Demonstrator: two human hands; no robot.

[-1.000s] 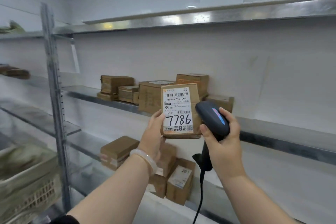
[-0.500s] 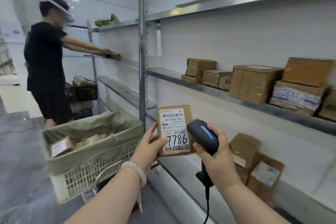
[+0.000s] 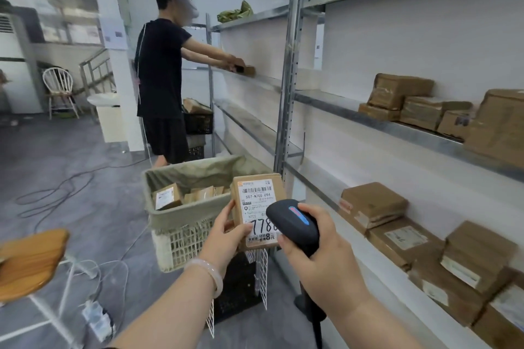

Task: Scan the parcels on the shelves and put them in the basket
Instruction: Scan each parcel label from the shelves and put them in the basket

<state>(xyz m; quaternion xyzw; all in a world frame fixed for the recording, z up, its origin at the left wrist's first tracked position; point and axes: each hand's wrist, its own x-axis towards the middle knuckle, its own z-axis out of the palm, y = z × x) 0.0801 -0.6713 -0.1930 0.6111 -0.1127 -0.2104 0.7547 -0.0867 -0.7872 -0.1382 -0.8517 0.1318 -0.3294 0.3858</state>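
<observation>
My left hand [image 3: 226, 234] holds a small brown parcel [image 3: 256, 207] upright, its white label with barcode and handwritten number facing me. My right hand [image 3: 320, 252] grips a black barcode scanner [image 3: 293, 221], whose head overlaps the label's lower right corner. Just behind the parcel stands the white basket [image 3: 181, 238] lined with a green sack, several parcels inside. More brown parcels lie on the middle shelf [image 3: 408, 105] and on the lower shelf [image 3: 397, 238] at right.
Another person in black [image 3: 161, 88] works at the shelves beyond the basket, next to a dark crate [image 3: 198, 122]. A metal shelf post [image 3: 286, 110] stands right of the basket. Cables and a power strip [image 3: 95, 317] lie on the floor; a wooden stool seat [image 3: 31, 261] is at left.
My view has swung left from the shelf toward the basket. Both hands came down with the parcel and scanner, and the parcel now sits in front of the basket's right rim.
</observation>
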